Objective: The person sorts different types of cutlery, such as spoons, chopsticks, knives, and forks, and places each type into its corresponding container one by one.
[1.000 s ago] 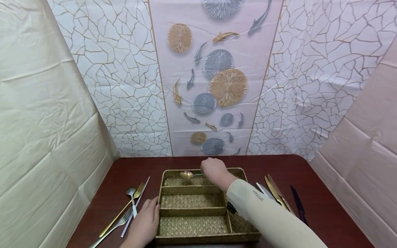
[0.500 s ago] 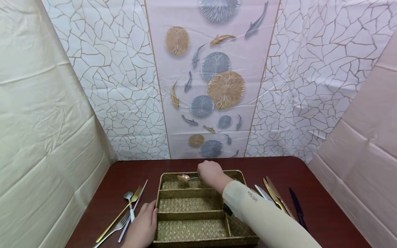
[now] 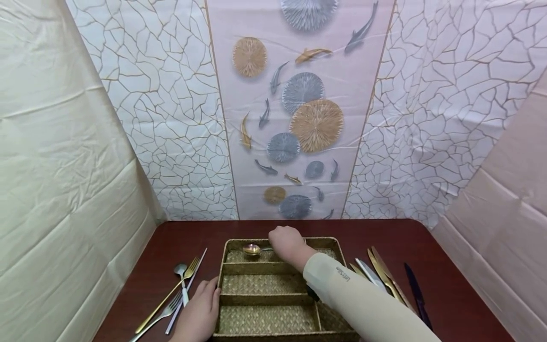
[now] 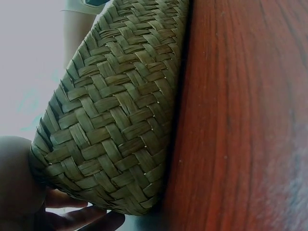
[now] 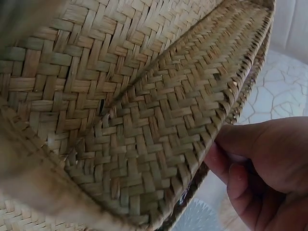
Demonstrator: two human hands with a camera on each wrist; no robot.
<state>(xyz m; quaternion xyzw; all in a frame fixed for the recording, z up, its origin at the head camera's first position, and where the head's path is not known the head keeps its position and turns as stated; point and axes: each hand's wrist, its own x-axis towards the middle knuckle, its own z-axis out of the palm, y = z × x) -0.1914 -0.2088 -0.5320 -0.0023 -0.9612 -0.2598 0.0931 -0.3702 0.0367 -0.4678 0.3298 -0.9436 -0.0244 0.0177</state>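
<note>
A woven tray (image 3: 279, 336) with several compartments sits on the table. My right hand (image 3: 288, 243) is over its back compartment and pinches the handle of a spoon (image 3: 252, 249), whose gold-toned bowl points left. The right wrist view has the right hand (image 5: 264, 168) with curled fingers beyond a woven divider (image 5: 159, 130), which hides the spoon. At the tray's left side my left hand (image 3: 198, 308) holds the wall. In the left wrist view its fingers (image 4: 72, 219) bend round the woven corner.
Left of the tray lie a gold fork (image 3: 171, 294), a silver fork (image 3: 164, 311), a white-handled spoon (image 3: 183, 285) and a thin stick (image 3: 192, 280). To its right are gold knives (image 3: 382, 273), a white-handled knife (image 3: 369, 270) and a dark knife (image 3: 416, 294). Cloth walls surround the table.
My right hand has shifted slightly left along the back compartment, and the spoon has moved left with it. The left hand stays at the tray's side.
</note>
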